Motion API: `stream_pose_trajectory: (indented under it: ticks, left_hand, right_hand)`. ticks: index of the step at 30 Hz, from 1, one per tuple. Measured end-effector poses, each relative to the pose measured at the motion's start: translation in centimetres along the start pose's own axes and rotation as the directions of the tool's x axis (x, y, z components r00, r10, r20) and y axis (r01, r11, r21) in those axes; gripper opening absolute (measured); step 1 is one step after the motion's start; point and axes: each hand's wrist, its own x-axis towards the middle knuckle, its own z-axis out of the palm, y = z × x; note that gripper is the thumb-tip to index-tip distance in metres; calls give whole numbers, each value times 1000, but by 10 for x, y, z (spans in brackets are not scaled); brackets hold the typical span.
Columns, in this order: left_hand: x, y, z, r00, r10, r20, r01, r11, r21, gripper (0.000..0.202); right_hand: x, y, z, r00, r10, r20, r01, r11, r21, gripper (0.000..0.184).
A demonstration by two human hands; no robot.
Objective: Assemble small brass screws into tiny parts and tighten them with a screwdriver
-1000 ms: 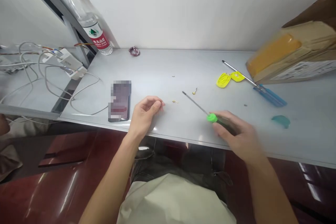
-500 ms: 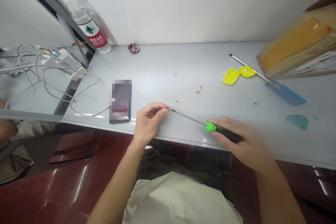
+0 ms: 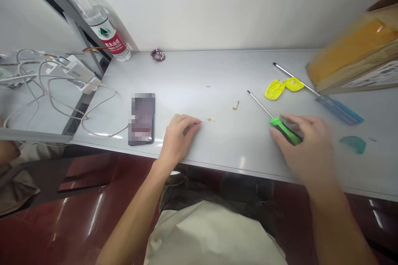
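My right hand (image 3: 306, 149) has its thumb and fingers around the green and black handle of a screwdriver (image 3: 286, 130). Its thin shaft points up and to the left over the table. My left hand (image 3: 178, 136) is at the near middle of the table, with thumb and fingertips pinched together. Whatever may be between those fingertips is too small to make out. Just right of them lies a small gold-coloured metal piece (image 3: 210, 119). A second gold-coloured piece (image 3: 236, 105) rests farther back, and a tiny dark screw-like bit (image 3: 208, 86) lies behind.
Two yellow plastic shell halves (image 3: 275, 90) lie near a blue-handled screwdriver (image 3: 340, 109). A cardboard box (image 3: 354, 58) stands at the back right, a teal piece (image 3: 353, 144) before it. Leftward are a phone (image 3: 141, 120), water bottle (image 3: 108, 37), beaded bracelet (image 3: 157, 54) and cabled charger (image 3: 76, 72).
My right hand has moved right with the green screwdriver, whose tip has left my left fingertips and now points farther back. My left hand has turned slightly, fingers downward.
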Motion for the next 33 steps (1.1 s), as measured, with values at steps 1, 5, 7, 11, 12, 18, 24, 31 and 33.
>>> stream_pose_trajectory:
  ticks: [1,5,7,11,12,18,24,31,33]
  left_hand:
    - [2,-2,0,1000,13,7,-13,999,46,9]
    - [9,-3,1,1000,20,23,-23,992,124,13]
    - [12,-1,4,1000,16,18,-18,994,111,19]
    - [21,1,14,995,71,65,-79,988,131,17]
    - [22,1,17,994,78,70,-88,986,143,13]
    - [25,-3,23,997,76,35,-79,990,117,6]
    - [25,-1,19,997,55,50,-58,997,54,5]
    - [23,0,16,1000,-16,15,17,997,-70,6]
    - [22,0,15,999,-48,1,48,992,-113,8]
  right_hand:
    - [2,-7,-1,999,-54,-7,54,999,-3,41]
    - [12,-48,2,926,-373,63,373,928,8,15]
    - [20,-67,10,863,-468,190,461,884,81,14]
    - [35,-87,34,764,-496,411,453,868,206,19]
    - [37,-89,39,758,-477,445,433,878,205,20]
    - [40,-97,48,750,-384,538,373,918,136,13]
    - [39,-99,50,724,-459,515,503,862,61,19]
    - [51,-93,40,744,-391,541,296,920,257,19]
    - [57,-92,32,732,-324,600,139,932,334,18]
